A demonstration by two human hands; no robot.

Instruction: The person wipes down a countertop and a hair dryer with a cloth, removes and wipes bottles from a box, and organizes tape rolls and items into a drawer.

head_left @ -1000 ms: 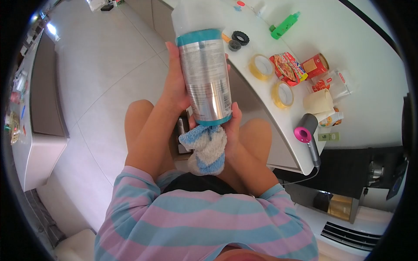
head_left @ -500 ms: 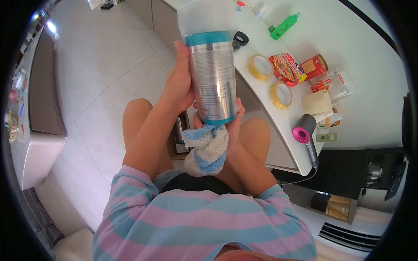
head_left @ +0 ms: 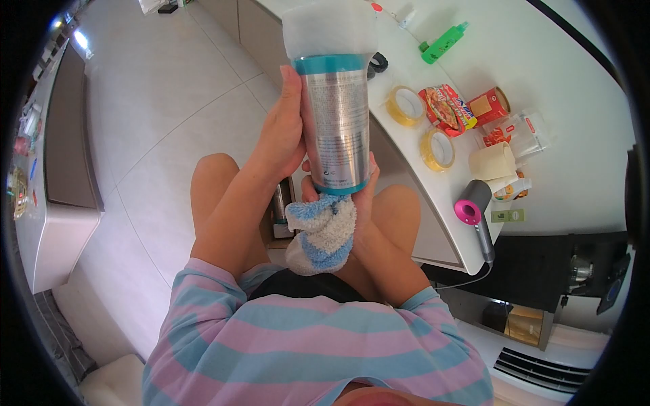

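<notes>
Shifted rightward and turned straighter since the earlier frames, the can [head_left: 336, 128] now hides more of the black ring [head_left: 379, 63] on the tabletop [head_left: 411, 150]. Both hands hold the can in the air, left of the tabletop's left edge: the left hand [head_left: 283, 132] lies along its left side, fingers mostly hidden behind, and the right hand [head_left: 364, 196] grips its near end, where the cloth [head_left: 321, 240] is bunched. A whitish cover [head_left: 328, 30] sits at the far end. Two tape rolls [head_left: 405, 106] lie near the tabletop's left edge, beside the red packet [head_left: 447, 109]; the hair dryer [head_left: 476, 210] rests at its near corner.
</notes>
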